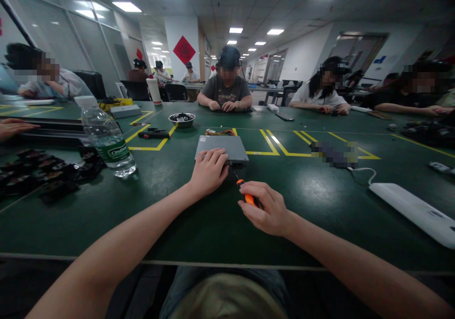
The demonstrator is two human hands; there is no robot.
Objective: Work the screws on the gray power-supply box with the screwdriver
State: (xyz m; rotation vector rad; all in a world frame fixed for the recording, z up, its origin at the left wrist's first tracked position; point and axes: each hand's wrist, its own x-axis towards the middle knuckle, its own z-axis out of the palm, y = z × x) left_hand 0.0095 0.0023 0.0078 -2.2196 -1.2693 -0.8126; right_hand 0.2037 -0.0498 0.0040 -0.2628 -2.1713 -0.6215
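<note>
A grey metal computer power supply [231, 146] lies on the green table in front of me, its socket side turned toward me and a bundle of coloured wires [220, 132] behind it. My left hand [211, 169] grips its near left edge, fingers across the top and thumb down at the front. In my right hand [266, 207] is an orange and black screwdriver [250, 199], held between thumb and fingers. Its thin shaft points at the front face of the power supply, below the socket. Whether the tip touches the case I cannot tell.
A water bottle [110, 141] stands at left beside a pile of black parts [31, 172]. Past it are a black tool [153, 133] and a metal bowl [182, 120] of small parts. A white power strip [412, 210] lies at right. Other people sit around the table.
</note>
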